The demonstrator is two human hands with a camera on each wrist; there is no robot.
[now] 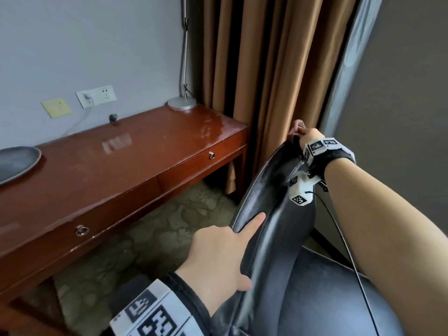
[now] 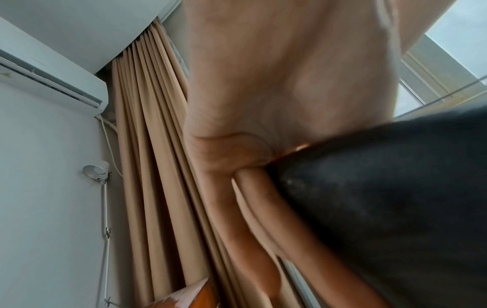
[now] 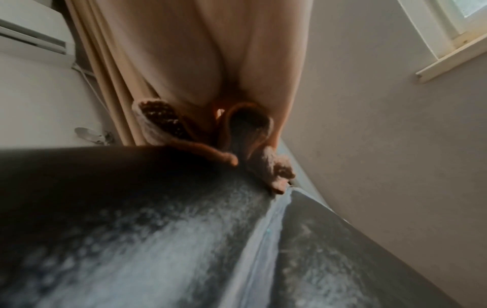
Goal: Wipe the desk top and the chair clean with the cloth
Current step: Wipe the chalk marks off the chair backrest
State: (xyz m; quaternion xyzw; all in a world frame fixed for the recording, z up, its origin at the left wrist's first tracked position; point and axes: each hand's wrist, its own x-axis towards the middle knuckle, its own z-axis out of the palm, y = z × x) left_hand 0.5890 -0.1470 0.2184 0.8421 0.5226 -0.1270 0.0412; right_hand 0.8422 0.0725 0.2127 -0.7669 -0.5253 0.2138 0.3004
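Black chair [image 1: 269,214] gripped by left hand [image 1: 218,258]; right hand [image 1: 310,137] clutches cloth [image 3: 258,145].

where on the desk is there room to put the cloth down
The desk has a long bare stretch between the plate at its left end and the lamp base at its far right corner. A small plug lies by the wall. The right part looks wet.

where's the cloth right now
In the head view the cloth is bunched under the right hand on the chair back's top edge, beside the curtain.
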